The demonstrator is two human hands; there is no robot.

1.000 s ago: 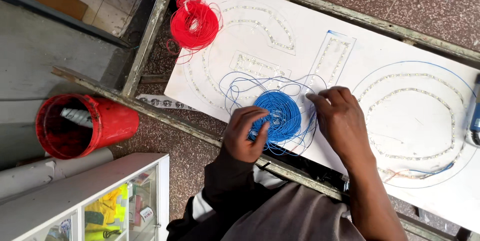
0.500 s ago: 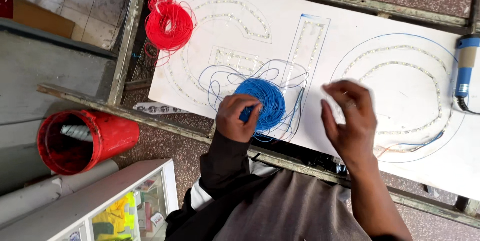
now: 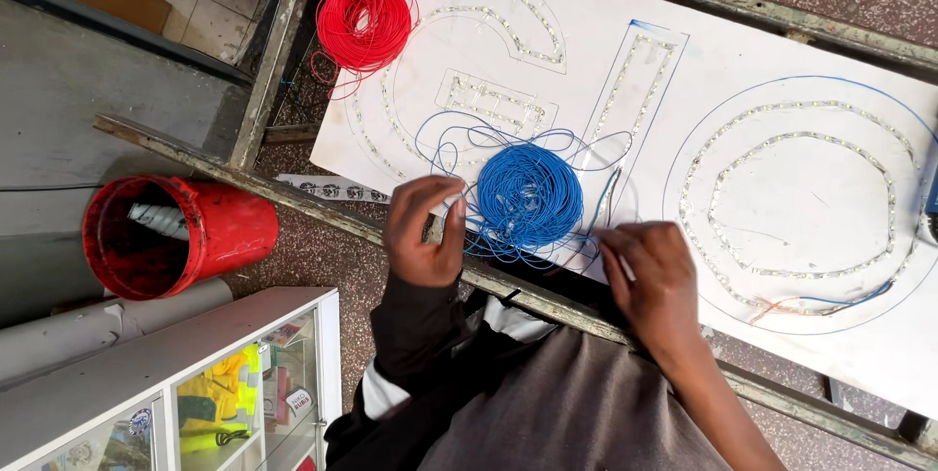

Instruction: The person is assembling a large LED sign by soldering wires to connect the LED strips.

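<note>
Left hand (image 3: pixel 422 232) pinches loose strands beside the blue wire coil (image 3: pixel 529 195) lying on the white letter panel (image 3: pixel 782 61), right hand (image 3: pixel 653 276) grips a strand; LED strips appear laid, wiring apparently barely begun.

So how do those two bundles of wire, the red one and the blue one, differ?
The red wire coil lies at the far corner of the white board, half over its edge; the blue wire coil lies near the front edge. No hand touches the red coil; the left hand rests beside the blue coil, the right hand close by. Blue loose loops spread wider across the board. Both are round bundles of thin wire.
</note>
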